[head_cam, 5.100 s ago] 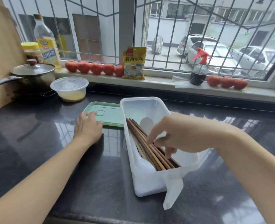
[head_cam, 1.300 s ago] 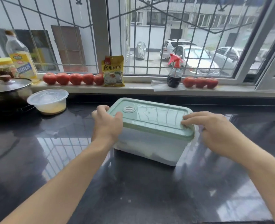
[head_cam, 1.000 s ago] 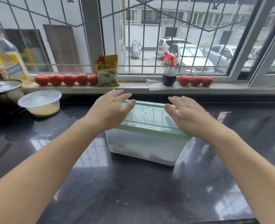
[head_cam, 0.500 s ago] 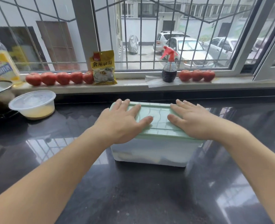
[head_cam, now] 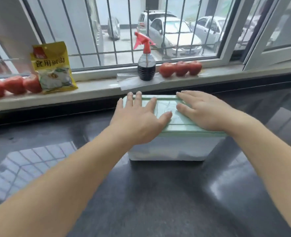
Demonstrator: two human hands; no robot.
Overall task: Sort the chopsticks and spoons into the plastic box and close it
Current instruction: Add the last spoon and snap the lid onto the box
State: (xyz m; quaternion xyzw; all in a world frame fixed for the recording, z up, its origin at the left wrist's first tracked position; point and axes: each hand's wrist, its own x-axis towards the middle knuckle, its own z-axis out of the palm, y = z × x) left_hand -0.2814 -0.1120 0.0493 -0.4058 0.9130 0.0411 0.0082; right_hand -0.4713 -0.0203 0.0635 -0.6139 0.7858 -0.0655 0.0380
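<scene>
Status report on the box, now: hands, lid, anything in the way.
Left hand and right hand flat, fingers straight, pressing the green lid. Lid sits on the plastic box. Nothing on the lid but the hands.

Landmark: plastic box (head_cam: 172, 147), on countertop (head_cam: 158, 194). Lid (head_cam: 168, 108) on top of box. Left hand (head_cam: 138, 120) flat on lid's left part, right hand (head_cam: 204, 112) flat on its right part. Behind box: windowsill (head_cam: 97, 88) carrying spray bottle (head_cam: 146, 65); three tomatoes (head_cam: 180, 68) behind-right; packet (head_cam: 53, 67) and more tomatoes (head_cam: 13, 85) behind-left.
</scene>
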